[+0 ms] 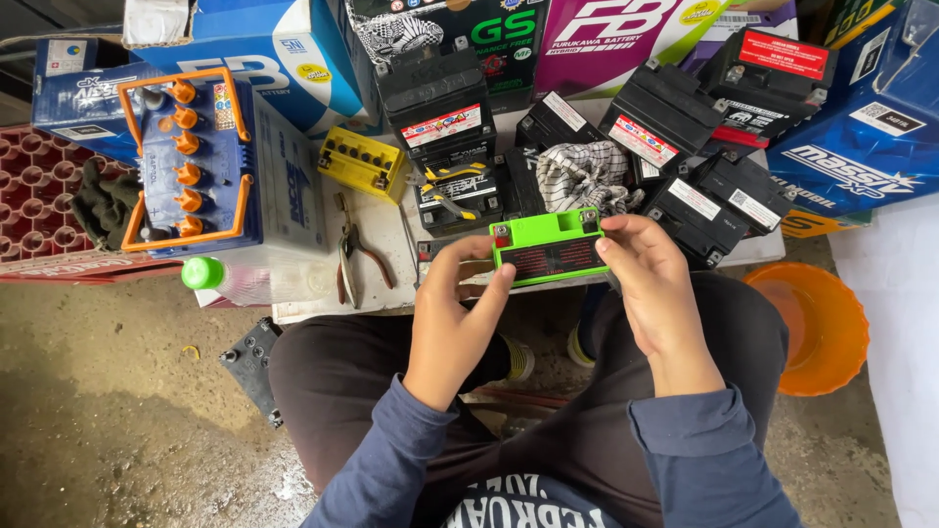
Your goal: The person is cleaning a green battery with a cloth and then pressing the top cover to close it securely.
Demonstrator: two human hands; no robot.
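Left to right along the low table point(323, 311).

Far left corner: large white battery point(210, 166), blue top, orange caps and handle. A green-capped bottle point(220, 277) lies at the near edge beside it. Pliers point(354, 259) lie just right of that; a yellow cap strip point(361, 163) sits behind them.

Left hand point(455, 313): fingers curled, thumb up against the left end and front face of the small green battery point(550, 246). Closed on it.

Green battery: held between both hands, above the near edge of the table, roughly mid-span. Long axis runs left–right, level; terminals at the top corners, dark face toward the person. Neither hand nearer: one at each end.

Right hand point(650, 284): fingers wrapped over the right end, also gripping.

Behind: checked rag point(585, 176) among black batteries point(665, 122). Right of the table, on the ground: orange bucket point(822, 328).
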